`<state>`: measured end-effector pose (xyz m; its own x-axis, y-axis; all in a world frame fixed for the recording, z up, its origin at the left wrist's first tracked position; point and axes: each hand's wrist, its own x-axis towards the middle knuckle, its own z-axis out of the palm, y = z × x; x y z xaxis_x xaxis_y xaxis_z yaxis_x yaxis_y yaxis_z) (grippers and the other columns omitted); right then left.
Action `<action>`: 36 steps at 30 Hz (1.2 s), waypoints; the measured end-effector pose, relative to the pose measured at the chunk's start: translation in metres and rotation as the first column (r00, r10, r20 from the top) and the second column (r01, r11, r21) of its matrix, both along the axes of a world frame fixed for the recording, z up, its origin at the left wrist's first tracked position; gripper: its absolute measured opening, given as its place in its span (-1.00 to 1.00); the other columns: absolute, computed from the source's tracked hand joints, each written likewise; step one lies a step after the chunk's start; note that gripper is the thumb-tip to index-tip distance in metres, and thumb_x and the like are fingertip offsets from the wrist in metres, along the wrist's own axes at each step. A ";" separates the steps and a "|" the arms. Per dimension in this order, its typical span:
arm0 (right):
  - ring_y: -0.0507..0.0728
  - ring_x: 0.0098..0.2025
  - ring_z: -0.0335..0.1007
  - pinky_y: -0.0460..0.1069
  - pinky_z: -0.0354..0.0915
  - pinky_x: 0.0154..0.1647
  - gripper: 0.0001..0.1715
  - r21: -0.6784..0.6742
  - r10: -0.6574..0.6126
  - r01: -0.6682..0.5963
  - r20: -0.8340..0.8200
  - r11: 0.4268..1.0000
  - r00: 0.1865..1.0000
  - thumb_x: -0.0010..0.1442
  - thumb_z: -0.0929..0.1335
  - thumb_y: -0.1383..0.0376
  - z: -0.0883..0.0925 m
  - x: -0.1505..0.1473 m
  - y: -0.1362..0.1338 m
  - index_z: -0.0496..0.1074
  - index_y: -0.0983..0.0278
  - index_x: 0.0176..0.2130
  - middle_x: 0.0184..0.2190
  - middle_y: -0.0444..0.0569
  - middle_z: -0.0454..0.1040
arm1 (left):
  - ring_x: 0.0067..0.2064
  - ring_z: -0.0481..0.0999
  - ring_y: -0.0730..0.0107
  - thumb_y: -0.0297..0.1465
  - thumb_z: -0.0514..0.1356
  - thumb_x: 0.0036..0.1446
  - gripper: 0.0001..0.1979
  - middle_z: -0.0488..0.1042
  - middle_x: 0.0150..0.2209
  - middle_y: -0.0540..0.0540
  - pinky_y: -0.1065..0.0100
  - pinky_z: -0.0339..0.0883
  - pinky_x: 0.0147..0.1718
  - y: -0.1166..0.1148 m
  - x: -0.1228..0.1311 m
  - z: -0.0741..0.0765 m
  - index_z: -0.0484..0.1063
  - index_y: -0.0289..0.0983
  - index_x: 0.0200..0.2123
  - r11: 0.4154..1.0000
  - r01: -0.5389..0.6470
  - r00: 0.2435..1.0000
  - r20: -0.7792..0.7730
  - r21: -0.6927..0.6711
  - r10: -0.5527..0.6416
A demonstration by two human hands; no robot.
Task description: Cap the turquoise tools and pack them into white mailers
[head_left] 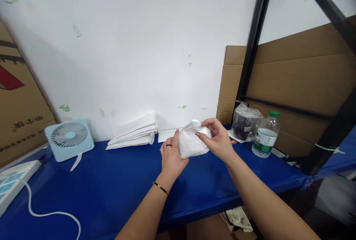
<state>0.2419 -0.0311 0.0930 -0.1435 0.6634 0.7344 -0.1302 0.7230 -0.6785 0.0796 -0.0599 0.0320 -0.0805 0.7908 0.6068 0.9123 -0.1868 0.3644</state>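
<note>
One soft white bundle (193,144) sits between the fingers of the left hand (171,156) and the right hand (219,141), raised above the blue desk (125,195). The left fingers grasp its left side, thumb low and index finger raised along the edge; the right fingers pinch the upper right part of its thin film (196,124). What lies inside cannot be told.

The step in hand seems to be working that film, though whether to part it or tuck it is unclear. Either way, the left fingers would do best to steady the bundle lightly, while the right ones take film alone and move in short, gentle pulls, so it neither tears nor spills. Keeping low over the desk would soften a slip.

Left of the left fingers lies a stack of folded white sheets (136,133). Right of the right fingers stand a bagged dark container (243,125) and a green-capped bottle (265,136); a wide tug that way could knock them.
</note>
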 end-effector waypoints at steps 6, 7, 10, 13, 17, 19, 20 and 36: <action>0.10 -0.30 0.41 -0.02 0.33 -0.28 -0.67 -0.454 -0.094 -0.211 -0.562 0.866 0.821 -0.02 0.41 0.23 -0.058 0.012 0.013 0.33 0.21 -0.21 -0.33 -0.11 0.48 | -0.02 0.28 0.14 -0.49 0.15 -0.05 -0.23 0.32 -0.07 -0.13 0.14 0.00 -0.09 -0.011 -0.012 0.049 -0.05 0.01 0.21 0.996 -0.019 0.891 -0.453 -0.085 -0.022; 0.12 -0.29 0.43 0.00 0.35 -0.28 -0.72 -0.518 -0.089 -0.330 -0.628 0.789 0.773 0.06 0.35 0.18 -0.068 0.009 0.014 0.34 0.22 -0.21 -0.31 -0.08 0.50 | -0.03 0.28 0.15 -0.55 0.11 -0.03 -0.26 0.33 -0.07 -0.14 0.14 -0.01 -0.10 -0.012 -0.012 0.060 -0.02 0.00 0.20 0.998 -0.007 0.840 -0.541 -0.061 -0.028; 0.15 -0.28 0.47 0.07 0.37 -0.30 -0.73 -0.615 -0.137 -0.603 -0.749 0.509 0.648 0.19 0.19 0.17 -0.090 -0.008 0.016 0.37 0.21 -0.21 -0.34 -0.08 0.53 | -0.12 0.32 0.18 -0.61 0.04 0.02 -0.45 0.40 -0.20 -0.14 0.16 0.00 -0.16 -0.015 -0.007 0.091 0.21 -0.08 0.08 0.999 0.036 0.684 -0.728 -0.037 -0.051; 0.14 -0.33 0.48 0.06 0.39 -0.33 -0.75 -0.608 -0.191 -0.715 -0.791 0.345 0.581 0.20 0.18 0.21 -0.098 -0.029 0.015 0.37 0.20 -0.22 -0.40 -0.11 0.54 | -0.16 0.32 0.21 -0.56 0.04 0.08 -0.65 0.43 -0.26 -0.15 0.18 0.01 -0.18 -0.019 0.000 0.113 0.36 -0.15 -0.08 0.997 0.055 0.576 -0.814 -0.053 -0.075; 0.10 -0.37 0.48 0.03 0.40 -0.35 -0.82 -0.670 -0.228 -0.685 -0.742 0.285 0.631 0.19 0.20 0.25 -0.102 -0.049 0.017 0.35 0.24 -0.29 -0.49 -0.11 0.51 | -0.15 0.33 0.21 -0.51 0.07 0.10 -0.79 0.45 -0.30 -0.15 0.20 0.02 -0.20 -0.027 0.007 0.127 0.43 -0.21 -0.21 0.995 0.034 0.517 -0.850 -0.097 -0.101; 0.10 -0.43 0.47 0.02 0.40 -0.40 -0.81 -0.770 -0.286 -0.566 -0.636 0.294 0.717 0.20 0.20 0.24 -0.105 -0.052 0.021 0.32 0.24 -0.37 -0.56 -0.13 0.47 | -0.14 0.33 0.19 -0.51 0.08 0.09 -0.81 0.46 -0.30 -0.16 0.20 0.02 -0.19 -0.030 0.007 0.130 0.44 -0.23 -0.24 0.994 0.012 0.507 -0.856 -0.111 -0.102; 0.09 -0.46 0.46 0.02 0.40 -0.43 -0.80 -0.809 -0.313 -0.505 -0.584 0.302 0.749 0.21 0.19 0.24 -0.106 -0.052 0.023 0.29 0.24 -0.40 -0.59 -0.13 0.45 | -0.14 0.33 0.19 -0.51 0.08 0.08 -0.80 0.46 -0.30 -0.16 0.19 0.02 -0.19 -0.031 0.006 0.131 0.44 -0.23 -0.24 0.993 0.004 0.508 -0.856 -0.115 -0.101; 0.11 -0.47 0.34 -0.05 0.18 -0.48 -0.67 -0.699 -0.478 0.309 -0.054 0.645 0.877 0.05 0.26 0.11 -0.126 -0.030 0.075 0.37 0.27 -0.57 -0.58 -0.08 0.41 | -0.07 0.32 0.09 -0.53 0.25 -0.23 -0.44 0.44 -0.15 -0.20 0.15 0.03 -0.16 -0.014 -0.059 0.096 0.37 -0.15 -0.05 0.911 -0.244 0.564 -0.813 -0.332 -0.145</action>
<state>0.2115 0.0436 -0.0335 0.3502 0.9343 0.0672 -0.1411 0.1235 -0.9823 0.0208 -0.0742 0.1280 0.2399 0.9663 0.0929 0.8477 -0.1619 -0.5051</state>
